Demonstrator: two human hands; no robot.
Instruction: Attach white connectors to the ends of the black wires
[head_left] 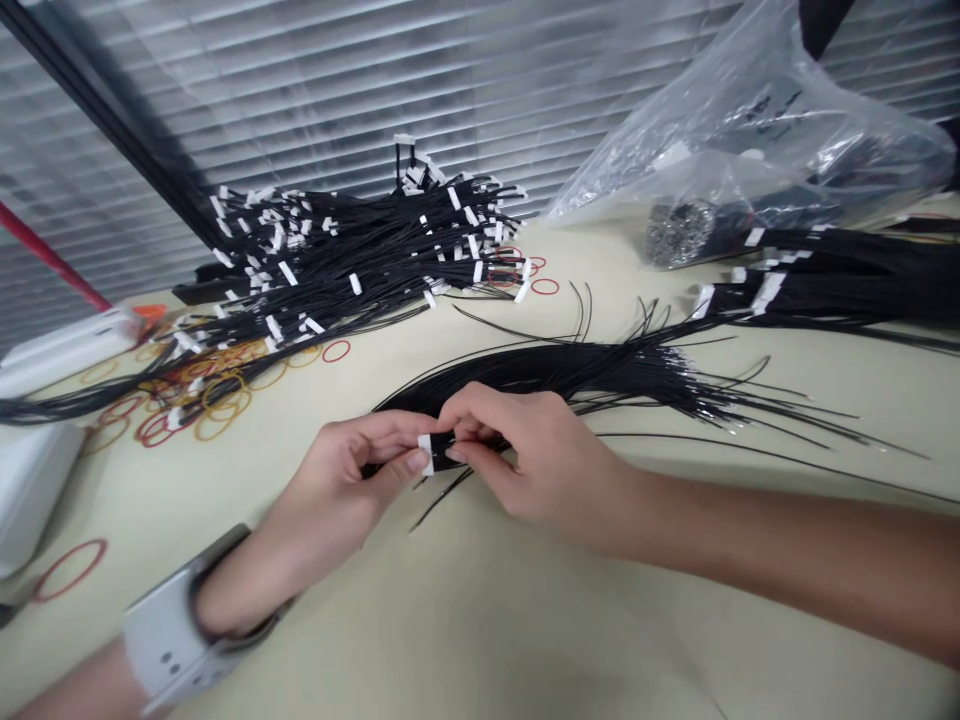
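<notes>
My left hand [337, 490] pinches a small white connector [426, 455] between thumb and fingers, at the end of a black wire bundle. My right hand [525, 450] grips the black wires [450, 455] right beside that connector, and the two hands nearly touch. The long loose bundle of thin black wires [585, 375] fans out to the right across the pale table [480, 620], with bare metal tips showing at its far end. A grey band [176, 630] wraps my left wrist.
A large heap of black wires with white connectors [360, 260] lies behind my hands, and more bundles [832, 270] lie at the right. Behind those sits a clear plastic bag [750, 130]. Rubber bands [202, 395] are scattered at the left, near white objects [30, 490]. Window blinds [300, 100] close the back.
</notes>
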